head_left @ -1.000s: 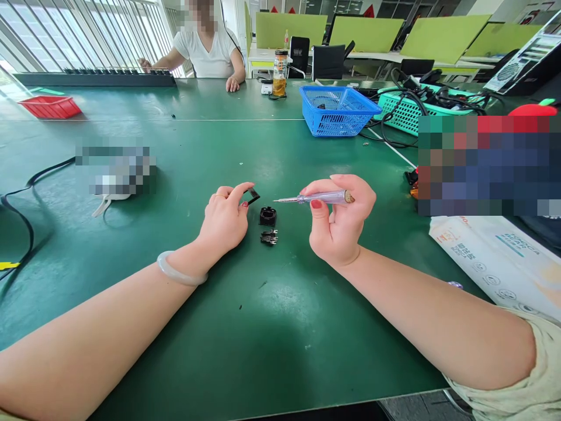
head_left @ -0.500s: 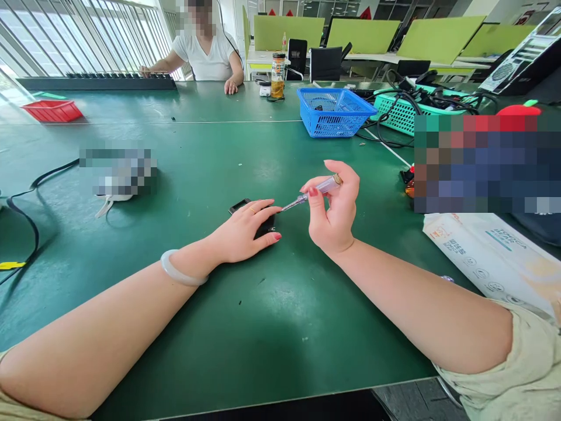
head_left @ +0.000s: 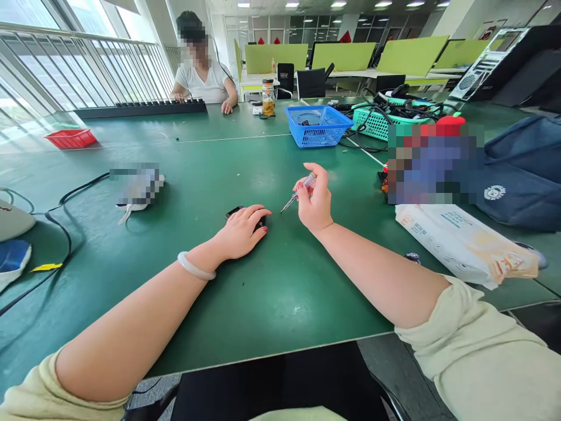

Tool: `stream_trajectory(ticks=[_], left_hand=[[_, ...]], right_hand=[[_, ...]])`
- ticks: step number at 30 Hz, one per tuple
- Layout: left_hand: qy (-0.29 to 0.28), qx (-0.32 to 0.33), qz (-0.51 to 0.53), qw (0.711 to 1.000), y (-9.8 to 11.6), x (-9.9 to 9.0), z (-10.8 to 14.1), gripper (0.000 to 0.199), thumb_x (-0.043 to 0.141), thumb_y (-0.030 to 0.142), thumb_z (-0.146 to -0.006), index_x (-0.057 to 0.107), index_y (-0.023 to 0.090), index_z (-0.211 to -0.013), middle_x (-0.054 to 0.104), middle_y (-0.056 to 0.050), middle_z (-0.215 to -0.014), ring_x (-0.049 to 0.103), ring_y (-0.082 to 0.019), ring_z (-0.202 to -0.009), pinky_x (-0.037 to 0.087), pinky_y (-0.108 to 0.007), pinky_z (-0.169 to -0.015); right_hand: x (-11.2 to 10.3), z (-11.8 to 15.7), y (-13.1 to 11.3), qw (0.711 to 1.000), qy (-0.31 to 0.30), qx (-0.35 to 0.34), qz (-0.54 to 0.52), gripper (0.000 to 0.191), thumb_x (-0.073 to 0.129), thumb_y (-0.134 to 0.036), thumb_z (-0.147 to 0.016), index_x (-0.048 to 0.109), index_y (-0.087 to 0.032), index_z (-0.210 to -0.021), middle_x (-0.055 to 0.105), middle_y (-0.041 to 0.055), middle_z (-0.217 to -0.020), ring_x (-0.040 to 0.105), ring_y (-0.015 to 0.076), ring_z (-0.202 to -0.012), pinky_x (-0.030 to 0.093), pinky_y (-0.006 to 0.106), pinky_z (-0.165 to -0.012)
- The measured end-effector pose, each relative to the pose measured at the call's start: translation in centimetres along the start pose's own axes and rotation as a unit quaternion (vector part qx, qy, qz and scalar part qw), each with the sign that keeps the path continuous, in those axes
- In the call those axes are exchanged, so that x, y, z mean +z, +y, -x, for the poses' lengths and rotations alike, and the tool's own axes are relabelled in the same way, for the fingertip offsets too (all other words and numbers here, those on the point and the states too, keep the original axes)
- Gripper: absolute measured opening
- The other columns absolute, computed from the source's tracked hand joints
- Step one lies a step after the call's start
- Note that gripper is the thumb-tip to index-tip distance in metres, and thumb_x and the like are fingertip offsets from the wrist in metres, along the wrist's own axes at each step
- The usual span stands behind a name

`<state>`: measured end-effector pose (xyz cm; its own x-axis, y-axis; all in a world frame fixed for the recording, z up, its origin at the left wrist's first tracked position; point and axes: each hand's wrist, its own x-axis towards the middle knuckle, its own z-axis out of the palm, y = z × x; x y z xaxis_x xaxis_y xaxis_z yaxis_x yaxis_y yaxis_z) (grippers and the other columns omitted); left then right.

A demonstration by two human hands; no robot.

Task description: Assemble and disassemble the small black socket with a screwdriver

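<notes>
My left hand lies palm down over a small black device on the green table, fingers curved across it and holding it against the surface. Most of the device is hidden beneath the palm; a far-left corner and a bit by the fingertips show. Pinched in my right hand is a screwdriver with a clear, pale purple handle. Its shaft slants down to the left, and the tip sits just right of the device, apart from it.
Beyond my hands stands a blue basket, beside a green basket of cables. At right lie a white packet and a dark blue bag. A red tray is far left. Across the table sits a person.
The screwdriver tip has drawn away from the device's edge, leaving a gap. My left hand stays over the device. The camera view has tilted up and shifted right.
</notes>
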<state>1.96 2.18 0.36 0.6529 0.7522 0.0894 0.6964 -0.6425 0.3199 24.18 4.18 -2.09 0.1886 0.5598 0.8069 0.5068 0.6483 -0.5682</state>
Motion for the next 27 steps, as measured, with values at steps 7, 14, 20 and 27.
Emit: stream_trajectory(ticks=[7,14,20,27], left_hand=[[-0.024,-0.065,-0.003,0.998,-0.2,-1.0,4.0,0.056,0.027,0.047,-0.099,0.043,0.02,-0.146,0.038,-0.012,-0.16,0.037,-0.028,-0.147,0.026,-0.052,-0.125],[0.043,-0.212,-0.048,0.975,-7.4,-4.7,14.3,0.065,0.026,0.054,-0.095,0.043,0.015,-0.145,0.041,-0.015,-0.157,0.04,-0.028,-0.145,0.025,-0.049,-0.126],[0.093,-0.336,-0.11,0.931,-14.7,-6.6,21.5,0.075,0.02,0.058,-0.094,0.04,0.011,-0.15,0.036,-0.019,-0.161,0.041,-0.035,-0.146,0.029,-0.051,-0.124],[0.07,-0.318,-0.139,0.935,-19.1,-7.3,21.0,0.073,0.035,0.057,-0.091,0.034,0.019,-0.153,0.063,-0.013,-0.139,0.067,-0.031,-0.116,0.052,-0.04,-0.099]], right_hand=[[-0.9,-0.2,0.0,0.999,0.0,0.033,0.008,0.033,0.046,-0.026,-0.097,0.042,-0.024,-0.13,0.066,0.0005,-0.082,0.063,0.0161,-0.068,0.052,0.032,-0.066],[-0.7,-0.2,0.1,0.996,-0.02,0.081,-0.026,0.034,0.047,-0.021,-0.095,0.044,-0.025,-0.129,0.067,0.0005,-0.083,0.064,0.0165,-0.066,0.051,0.033,-0.063],[-0.5,-0.3,0.1,0.993,-0.037,0.104,-0.047,0.034,0.046,-0.021,-0.095,0.043,-0.026,-0.129,0.068,0.0,-0.083,0.064,0.0162,-0.066,0.051,0.032,-0.064],[-0.5,-0.4,-0.3,0.991,-0.034,0.121,-0.043,0.033,0.047,-0.022,-0.094,0.044,-0.025,-0.127,0.069,-0.0001,-0.083,0.064,0.0162,-0.065,0.051,0.032,-0.063]])
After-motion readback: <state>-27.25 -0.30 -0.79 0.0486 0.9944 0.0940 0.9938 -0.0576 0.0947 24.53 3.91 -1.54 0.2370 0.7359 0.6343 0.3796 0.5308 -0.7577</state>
